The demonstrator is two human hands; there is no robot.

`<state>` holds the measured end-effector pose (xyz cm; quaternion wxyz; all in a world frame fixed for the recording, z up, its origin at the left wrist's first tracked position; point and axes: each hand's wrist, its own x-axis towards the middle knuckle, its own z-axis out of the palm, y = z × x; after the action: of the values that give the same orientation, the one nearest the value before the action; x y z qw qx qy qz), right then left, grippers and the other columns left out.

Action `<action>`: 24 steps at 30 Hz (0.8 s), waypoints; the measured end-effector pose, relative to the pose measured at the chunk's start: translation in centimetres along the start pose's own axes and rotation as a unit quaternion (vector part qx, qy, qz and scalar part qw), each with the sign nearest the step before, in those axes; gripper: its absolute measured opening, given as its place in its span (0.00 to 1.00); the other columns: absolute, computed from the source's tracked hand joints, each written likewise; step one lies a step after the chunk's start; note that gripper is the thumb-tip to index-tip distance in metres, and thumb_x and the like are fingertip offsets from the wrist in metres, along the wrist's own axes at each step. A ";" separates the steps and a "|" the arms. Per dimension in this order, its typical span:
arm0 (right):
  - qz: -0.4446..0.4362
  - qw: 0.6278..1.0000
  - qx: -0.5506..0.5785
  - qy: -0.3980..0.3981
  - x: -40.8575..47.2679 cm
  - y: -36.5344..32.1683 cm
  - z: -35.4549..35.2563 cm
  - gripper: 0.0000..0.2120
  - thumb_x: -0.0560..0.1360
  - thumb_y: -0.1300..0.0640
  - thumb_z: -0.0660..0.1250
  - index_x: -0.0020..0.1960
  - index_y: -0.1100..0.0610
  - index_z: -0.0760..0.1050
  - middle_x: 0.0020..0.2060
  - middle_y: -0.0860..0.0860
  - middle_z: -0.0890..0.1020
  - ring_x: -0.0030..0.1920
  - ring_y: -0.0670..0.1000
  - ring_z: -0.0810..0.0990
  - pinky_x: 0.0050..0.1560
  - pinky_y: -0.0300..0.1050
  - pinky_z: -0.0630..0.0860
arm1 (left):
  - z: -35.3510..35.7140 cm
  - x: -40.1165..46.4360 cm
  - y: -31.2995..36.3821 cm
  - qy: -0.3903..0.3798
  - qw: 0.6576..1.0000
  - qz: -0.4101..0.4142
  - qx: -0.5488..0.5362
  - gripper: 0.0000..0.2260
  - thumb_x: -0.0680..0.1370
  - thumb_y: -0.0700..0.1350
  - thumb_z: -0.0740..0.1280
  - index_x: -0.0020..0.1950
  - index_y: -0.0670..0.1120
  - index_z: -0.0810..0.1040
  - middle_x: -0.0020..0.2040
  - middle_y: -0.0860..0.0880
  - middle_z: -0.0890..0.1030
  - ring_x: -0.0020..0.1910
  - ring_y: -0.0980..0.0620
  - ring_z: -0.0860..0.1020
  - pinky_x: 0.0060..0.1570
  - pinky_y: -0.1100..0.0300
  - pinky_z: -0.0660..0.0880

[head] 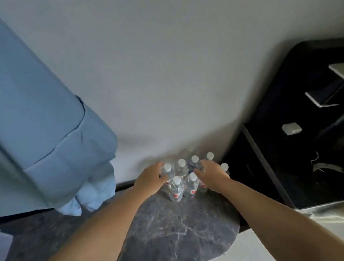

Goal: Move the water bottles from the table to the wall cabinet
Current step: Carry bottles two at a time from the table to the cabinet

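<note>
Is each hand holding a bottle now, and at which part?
The left hand grips a bottle just below its cap. The right hand reaches among the bottles; its grip cannot be told.

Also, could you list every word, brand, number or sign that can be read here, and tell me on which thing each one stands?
No text here can be read.
Bottle labels: red marks on a pale band, too small and blurred to read.
Bottle caps: plain white, no writing visible.
Black appliance on the right: silver parts, no legible marking.
Blue cloth and marble table: no writing.
</note>
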<state>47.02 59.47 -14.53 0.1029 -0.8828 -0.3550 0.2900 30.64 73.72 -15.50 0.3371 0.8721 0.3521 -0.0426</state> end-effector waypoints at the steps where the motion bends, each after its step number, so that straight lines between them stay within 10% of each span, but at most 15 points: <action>1: -0.015 1.000 -0.019 0.002 -0.1 -0.3 -0.4 0.22 0.79 0.45 0.57 0.65 0.59 0.70 0.61 0.58 0.76 0.61 0.60 0.75 0.60 0.55 0.74 | -0.4 -0.5 0.2 0.004 1.000 -0.002 0.012 0.20 0.79 0.47 0.62 0.71 0.44 0.67 0.65 0.43 0.76 0.64 0.45 0.73 0.60 0.54 0.70; 13: -0.249 0.946 -0.202 -0.044 -4.0 -3.6 -1.1 0.24 0.81 0.43 0.54 0.71 0.55 0.66 0.69 0.56 0.71 0.69 0.58 0.69 0.69 0.55 0.67 | 0.2 -12.2 1.6 0.138 0.977 -0.162 -0.035 0.18 0.81 0.50 0.59 0.70 0.46 0.68 0.65 0.44 0.75 0.58 0.46 0.77 0.55 0.54 0.74; 24: -0.435 0.845 -0.265 -0.165 -14.3 -12.4 8.1 0.18 0.82 0.51 0.54 0.70 0.53 0.69 0.70 0.56 0.70 0.69 0.58 0.68 0.67 0.54 0.68 | 4.4 -31.8 -1.1 0.277 0.881 -0.371 -0.098 0.20 0.80 0.50 0.62 0.70 0.45 0.69 0.67 0.44 0.75 0.65 0.47 0.74 0.61 0.56 0.70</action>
<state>26.98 58.46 -10.06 -0.0793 -0.5706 -0.7777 0.2515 6.82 52.98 -9.57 0.2692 0.6159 0.7316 0.1136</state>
